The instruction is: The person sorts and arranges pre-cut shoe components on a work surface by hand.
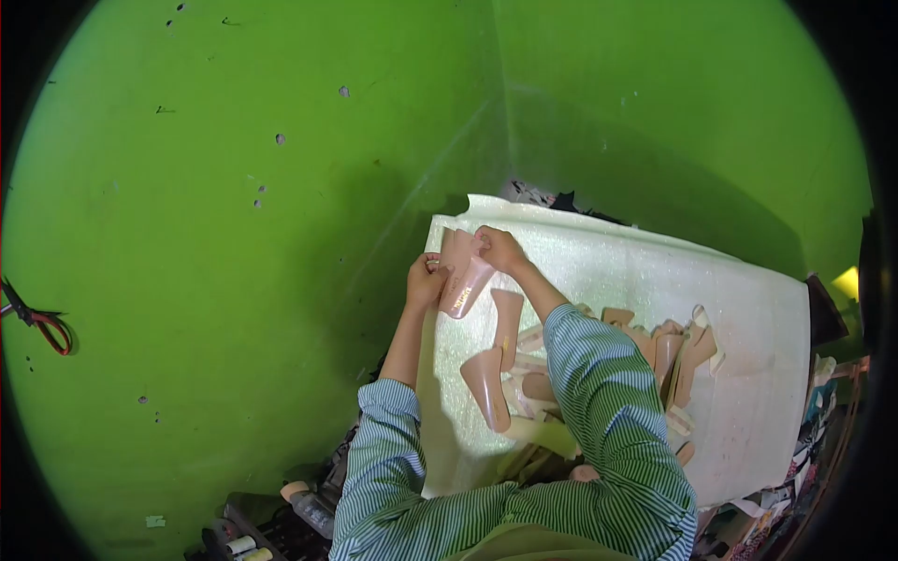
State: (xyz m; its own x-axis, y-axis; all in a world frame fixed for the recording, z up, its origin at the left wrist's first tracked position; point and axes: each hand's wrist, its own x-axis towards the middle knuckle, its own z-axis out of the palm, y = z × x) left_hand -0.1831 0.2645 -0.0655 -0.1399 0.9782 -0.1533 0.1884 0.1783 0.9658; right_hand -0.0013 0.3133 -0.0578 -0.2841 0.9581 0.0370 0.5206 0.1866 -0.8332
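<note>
Both hands hold a tan insole, glossy at its lower end and marked with gold lettering, above the far left corner of the table. My left hand grips its left edge with bent fingers. At the upper right edge, my right hand pinches it between thumb and fingers. The upper part looks layered, but I cannot make out how many pieces are there. Below the hands, a narrow tan piece and a glossy tan insole lie on the shiny white table cover.
A pile of tan and cream shoe pieces lies right of my right arm. Green walls meet behind the table. Red-handled scissors are at far left. A bottle and thread spools are at lower left.
</note>
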